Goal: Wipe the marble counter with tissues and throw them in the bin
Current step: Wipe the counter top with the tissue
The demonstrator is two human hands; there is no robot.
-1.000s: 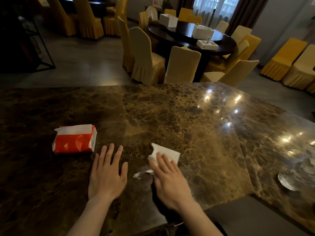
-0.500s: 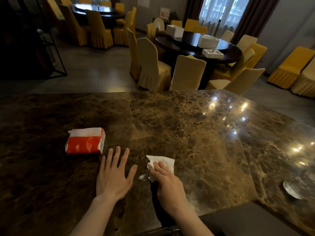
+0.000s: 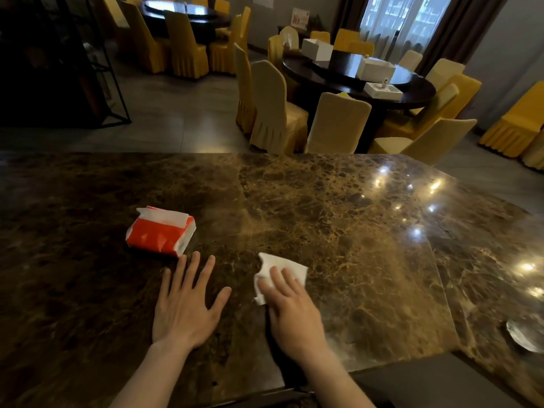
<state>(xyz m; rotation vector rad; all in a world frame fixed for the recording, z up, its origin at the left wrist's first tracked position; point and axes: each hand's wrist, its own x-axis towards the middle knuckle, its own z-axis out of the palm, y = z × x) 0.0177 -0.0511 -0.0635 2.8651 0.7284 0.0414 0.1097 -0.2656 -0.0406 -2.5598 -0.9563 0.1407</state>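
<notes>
A brown marble counter [image 3: 338, 219] fills the lower part of the head view. My right hand [image 3: 291, 313] lies flat on a white tissue [image 3: 282, 267], pressing it against the marble. To its left, my left hand [image 3: 184, 304] rests palm down with fingers spread and nothing in it. A red and white tissue pack [image 3: 160, 231] with a tissue sticking out lies just beyond my left fingertips. No bin is in view.
A small glass dish [image 3: 525, 334] sits on the counter at the far right. Past the counter's far edge stand a dark round table [image 3: 353, 81] with white boxes and several yellow covered chairs [image 3: 276, 107]. A black metal rack [image 3: 59, 69] stands at the left.
My right hand drew the tissue back towards me, then pushed it forward again, and the small wet smear near it is gone. The camera tilted up. My left hand stayed flat.
</notes>
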